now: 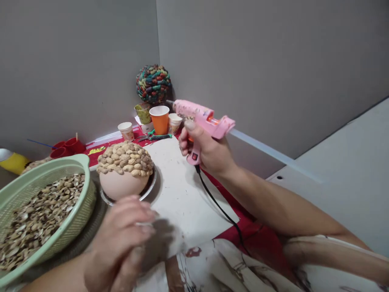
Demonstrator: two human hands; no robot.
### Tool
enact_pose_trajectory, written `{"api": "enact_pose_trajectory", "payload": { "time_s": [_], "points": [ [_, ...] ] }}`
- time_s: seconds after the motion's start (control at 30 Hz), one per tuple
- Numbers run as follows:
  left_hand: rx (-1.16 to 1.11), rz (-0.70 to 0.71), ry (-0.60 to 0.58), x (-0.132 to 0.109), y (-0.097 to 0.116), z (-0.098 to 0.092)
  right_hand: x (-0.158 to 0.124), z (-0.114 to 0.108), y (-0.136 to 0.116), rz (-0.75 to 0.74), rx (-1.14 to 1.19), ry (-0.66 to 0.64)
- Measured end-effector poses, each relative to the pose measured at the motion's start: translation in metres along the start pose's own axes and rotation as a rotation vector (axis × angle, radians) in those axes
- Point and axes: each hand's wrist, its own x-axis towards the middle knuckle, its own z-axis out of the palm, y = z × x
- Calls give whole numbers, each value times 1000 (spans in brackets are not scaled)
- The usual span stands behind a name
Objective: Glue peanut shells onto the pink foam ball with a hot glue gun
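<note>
My right hand point(206, 148) grips a pink hot glue gun point(194, 111) by its handle, its nozzle pointing left. A long translucent glue stick point(267, 150) sticks out of its back, and a black cord hangs from the handle. Blurred by motion, my left hand point(121, 239) hovers in front of a pale ball point(121, 184), fingers loosely bent and apart, with nothing visible in them. Peanut shells point(126, 158) cover the top of the ball. Its lower part is bare, and it rests in a round metallic dish point(150, 188).
A green basket point(86, 184) of shell pieces stands at left. Behind are red cups point(74, 145), an orange cup point(159, 121), smaller paper cups point(126, 130), green-handled pliers point(161, 137) and a multicoloured shell-covered ball point(154, 83). A white board point(179, 194) lies on red cloth; grey walls enclose the corner.
</note>
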Motion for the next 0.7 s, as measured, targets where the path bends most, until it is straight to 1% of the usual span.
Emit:
{"api": "enact_pose_trajectory", "payload": {
  "time_s": [0.03,0.07,0.1,0.17,0.23,0.3,0.37,0.47,0.6,0.7],
  "points": [
    [-137,110,-110,-2,5,3,8,3,2,-15,56,29],
    [-259,177,-176,-3,7,9,16,6,6,-18,117,54],
    [-360,207,-193,-5,8,17,23,8,12,-9,183,72],
    [-438,214,-157,-8,5,35,33,11,27,74,276,124],
    [-421,148,-156,-14,-1,51,39,12,43,111,275,124],
    [-411,89,-164,-19,-7,62,41,10,56,130,269,113],
    [-401,49,-171,-24,-11,66,41,8,62,135,259,100],
    [-391,36,-170,-26,-11,66,37,7,63,137,235,76],
    [-365,65,-167,-26,-8,66,31,9,61,136,193,26],
    [-291,95,-167,-24,-12,68,29,9,67,127,158,1]
  ]
}}
